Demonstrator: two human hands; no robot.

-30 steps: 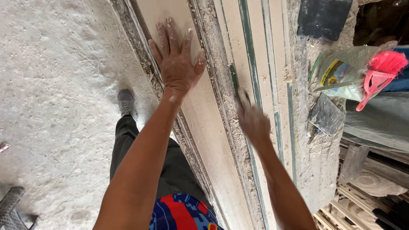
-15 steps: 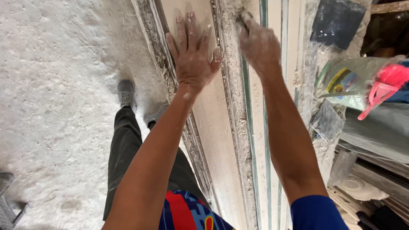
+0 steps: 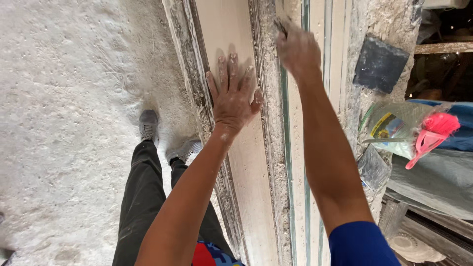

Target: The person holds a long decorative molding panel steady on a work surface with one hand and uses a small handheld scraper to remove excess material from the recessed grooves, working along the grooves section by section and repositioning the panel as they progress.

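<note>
My left hand (image 3: 233, 93) lies flat with fingers spread on a long pale plaster strip (image 3: 249, 162) that runs away from me along a dusty workbench. My right hand (image 3: 297, 48) is farther along, closed around a small dark tool (image 3: 282, 25) whose tip touches the crusted edge beside a thin green rail (image 3: 286, 148). The tool is mostly hidden by my fingers. Both hands are dusted white.
A dark square pad (image 3: 380, 64) lies on the bench's right side. A plastic bag (image 3: 394, 128) and a pink brush (image 3: 429, 134) rest further right. White dust covers the floor (image 3: 74, 123); my grey shoes (image 3: 148, 123) stand next to the bench.
My right hand has swept forward along the strip's edge, away from my body. My left hand stays flat on the strip, and I have stepped forward a little.
</note>
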